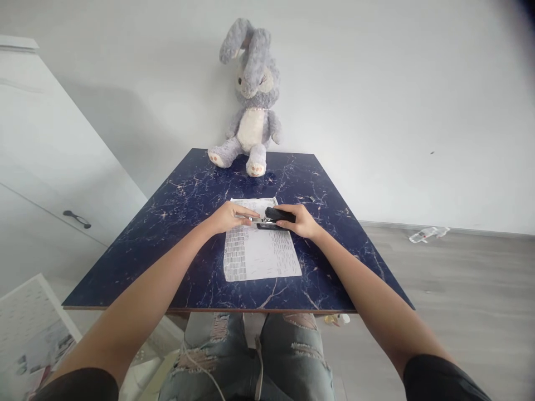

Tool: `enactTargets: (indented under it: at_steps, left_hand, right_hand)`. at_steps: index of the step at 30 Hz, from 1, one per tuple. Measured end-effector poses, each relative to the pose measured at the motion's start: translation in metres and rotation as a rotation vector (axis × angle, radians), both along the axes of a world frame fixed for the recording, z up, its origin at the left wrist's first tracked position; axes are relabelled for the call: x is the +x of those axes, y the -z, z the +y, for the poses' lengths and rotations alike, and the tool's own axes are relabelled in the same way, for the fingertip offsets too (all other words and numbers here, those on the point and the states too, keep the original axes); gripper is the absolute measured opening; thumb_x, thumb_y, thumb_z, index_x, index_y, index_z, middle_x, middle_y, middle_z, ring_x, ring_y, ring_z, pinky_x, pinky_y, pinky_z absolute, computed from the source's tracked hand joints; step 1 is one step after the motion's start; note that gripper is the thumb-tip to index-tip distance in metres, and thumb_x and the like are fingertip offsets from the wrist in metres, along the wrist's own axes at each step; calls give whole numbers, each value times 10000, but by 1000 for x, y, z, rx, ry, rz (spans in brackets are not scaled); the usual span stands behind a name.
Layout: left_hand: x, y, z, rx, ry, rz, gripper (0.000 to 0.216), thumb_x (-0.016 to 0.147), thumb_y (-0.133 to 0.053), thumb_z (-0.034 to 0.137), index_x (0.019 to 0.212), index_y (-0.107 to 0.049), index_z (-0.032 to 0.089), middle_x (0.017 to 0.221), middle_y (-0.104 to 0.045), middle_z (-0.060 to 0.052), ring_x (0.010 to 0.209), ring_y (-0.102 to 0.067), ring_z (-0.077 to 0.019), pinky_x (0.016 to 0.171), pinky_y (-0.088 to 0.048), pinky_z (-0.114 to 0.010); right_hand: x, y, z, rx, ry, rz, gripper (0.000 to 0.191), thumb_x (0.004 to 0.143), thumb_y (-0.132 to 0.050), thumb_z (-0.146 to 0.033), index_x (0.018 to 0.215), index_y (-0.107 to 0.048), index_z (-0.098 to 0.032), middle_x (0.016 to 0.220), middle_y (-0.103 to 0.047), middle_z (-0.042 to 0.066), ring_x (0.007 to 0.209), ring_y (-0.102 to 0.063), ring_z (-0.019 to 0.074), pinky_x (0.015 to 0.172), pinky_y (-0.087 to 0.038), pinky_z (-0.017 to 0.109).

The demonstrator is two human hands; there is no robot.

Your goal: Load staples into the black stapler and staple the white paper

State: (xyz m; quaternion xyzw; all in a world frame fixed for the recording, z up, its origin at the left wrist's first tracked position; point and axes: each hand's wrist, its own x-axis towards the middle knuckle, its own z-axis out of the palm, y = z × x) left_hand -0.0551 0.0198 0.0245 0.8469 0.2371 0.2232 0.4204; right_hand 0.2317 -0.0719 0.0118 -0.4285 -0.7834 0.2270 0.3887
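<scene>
the left hand [229, 217] has its fingertips right at the metal mouth of the black stapler [273, 218], so a press from above could pinch or staple a finger, and the printed paper [259, 250] could skew on the slick blue marble table [167, 234]. both forearms reach straight forward; the right hand [300, 221] is curled over the stapler's top, holding it on the sheet's middle, while the left is half-closed, pinching near the front.

One stapler [279, 216], one printed sheet [259, 250], one plush rabbit [251, 100], one table [175, 223], two hands [228, 216].
</scene>
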Motion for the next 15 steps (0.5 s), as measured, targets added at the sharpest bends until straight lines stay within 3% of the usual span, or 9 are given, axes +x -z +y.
enactTargets:
  at_steps: [5,9,11,13,15]
  left_hand:
    - [19,0,-19,107,19,-33,600,626,-988,344,1180,-782,237,1112,-806,-78,1036,-754,-276,977,-573,-435]
    - [27,4,-24,151,12,-41,570,629,-989,358,1136,-761,232,1081,-795,-60,988,-737,-252,922,-559,-393]
    - [25,5,-19,186,-56,-71,450,720,-936,401,1094,-752,229,1066,-791,-50,990,-730,-243,926,-549,-393]
    - [22,7,-12,233,-148,-104,284,924,-750,448,1099,-742,225,1104,-785,-62,1032,-721,-234,973,-533,-410]
    - [19,10,-8,309,-175,-63,315,1047,-557,445,1193,-729,226,1252,-753,-89,1173,-686,-245,1081,-486,-450]
  right_hand:
    - [-9,-7,-7,19,-229,-9,368,913,-766,-380,1225,-757,-185,1050,-779,71,886,-718,217,822,-557,347]
    - [-16,-9,-9,35,-210,4,387,907,-776,-398,1230,-762,-184,1056,-784,79,889,-719,217,826,-562,353]
    - [-14,-10,-9,12,-129,33,426,896,-782,-427,1233,-760,-167,1076,-786,89,909,-729,231,842,-573,368]
    - [-6,-13,-7,-6,-11,58,462,884,-786,-445,1245,-757,-158,1115,-789,101,950,-743,258,884,-586,405]
    - [7,-16,-5,1,134,46,457,878,-784,-432,1252,-761,-170,1165,-788,110,1005,-749,291,940,-588,458]
